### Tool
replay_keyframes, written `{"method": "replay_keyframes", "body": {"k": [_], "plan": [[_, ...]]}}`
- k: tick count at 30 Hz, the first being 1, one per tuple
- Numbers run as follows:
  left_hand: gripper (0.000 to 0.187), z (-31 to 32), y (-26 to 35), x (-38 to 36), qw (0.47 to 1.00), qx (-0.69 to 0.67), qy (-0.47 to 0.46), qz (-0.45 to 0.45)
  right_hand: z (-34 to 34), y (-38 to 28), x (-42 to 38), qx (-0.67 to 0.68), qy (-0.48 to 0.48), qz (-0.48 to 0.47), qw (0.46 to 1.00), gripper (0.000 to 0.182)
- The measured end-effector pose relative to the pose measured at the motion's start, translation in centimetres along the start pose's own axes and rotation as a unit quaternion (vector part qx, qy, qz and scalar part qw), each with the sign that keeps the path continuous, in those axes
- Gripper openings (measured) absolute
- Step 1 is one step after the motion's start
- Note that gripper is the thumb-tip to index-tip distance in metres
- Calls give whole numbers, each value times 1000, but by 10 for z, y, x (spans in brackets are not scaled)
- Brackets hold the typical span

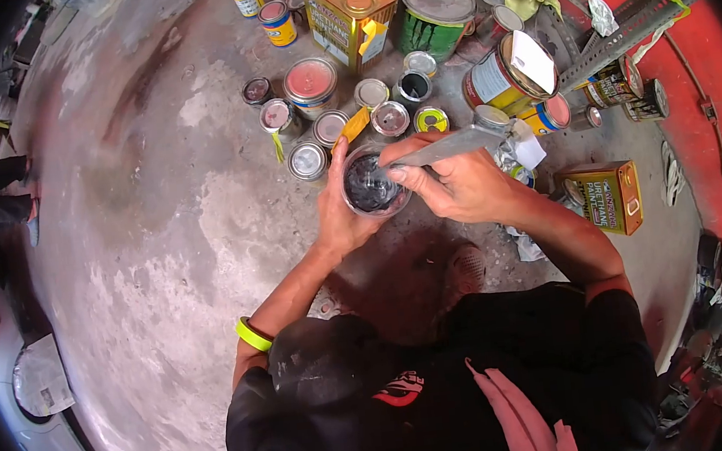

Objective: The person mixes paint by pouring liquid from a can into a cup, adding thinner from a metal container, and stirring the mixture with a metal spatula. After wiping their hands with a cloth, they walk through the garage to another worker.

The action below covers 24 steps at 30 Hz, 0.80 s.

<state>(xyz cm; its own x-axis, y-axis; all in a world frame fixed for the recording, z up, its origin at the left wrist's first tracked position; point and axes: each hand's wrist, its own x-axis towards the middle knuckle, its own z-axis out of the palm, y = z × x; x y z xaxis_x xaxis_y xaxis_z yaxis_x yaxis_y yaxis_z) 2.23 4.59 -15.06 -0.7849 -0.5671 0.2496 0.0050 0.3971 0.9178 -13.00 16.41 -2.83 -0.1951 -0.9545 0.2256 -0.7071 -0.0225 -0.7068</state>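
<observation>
Holding cup left, stick right

Left fingers (338,163) wrapped round the cup (375,213), up over the floor (169,305); right fingers (421,187) pinching the stick (453,142), one end at cup mouth. Cup probably light, thin-walled, slick where wet: grip dry sidewall. Stick looks stiff. Readable: "URETHANE PAINT" on right tin (610,199), "URETHANE" on far tin (339,29).

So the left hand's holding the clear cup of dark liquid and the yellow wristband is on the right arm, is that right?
Not quite: the head view shows the yellow wristband on the left arm, not the right. The left hand does hold the clear cup of dark liquid.
</observation>
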Motion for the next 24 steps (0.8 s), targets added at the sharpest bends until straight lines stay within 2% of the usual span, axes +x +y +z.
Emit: {"method": "replay_keyframes", "body": {"k": [8, 10, 11, 15, 18, 20, 24], "plan": [[115, -1, -2, -1, 1000, 4, -2, -2, 0, 3, 3, 0, 43, 18, 999, 21], [115, 1, -5, 0, 1000, -14, 0, 7, 7, 2, 0, 39, 34, 1, 999, 20], [115, 1, -7, 0, 999, -31, 3, 13, 7, 1, -2, 29, 9, -1, 1000, 21], [114, -2, -4, -1, 1000, -27, 11, -3, -1, -2, 2, -1, 12, 10, 1000, 21], [114, -2, -1, 0, 1000, -9, 1, -4, 2, 0, 3, -45, 45, 3, 998, 19], [114, -1, -1, 1, 1000, -6, 3, 10, 6, -2, 1, 24, 30, 4, 999, 19], [115, -3, 0, 1, 1000, -5, 7, 1, 1, 2, 1, 12, 33, -17, 999, 19]]}}
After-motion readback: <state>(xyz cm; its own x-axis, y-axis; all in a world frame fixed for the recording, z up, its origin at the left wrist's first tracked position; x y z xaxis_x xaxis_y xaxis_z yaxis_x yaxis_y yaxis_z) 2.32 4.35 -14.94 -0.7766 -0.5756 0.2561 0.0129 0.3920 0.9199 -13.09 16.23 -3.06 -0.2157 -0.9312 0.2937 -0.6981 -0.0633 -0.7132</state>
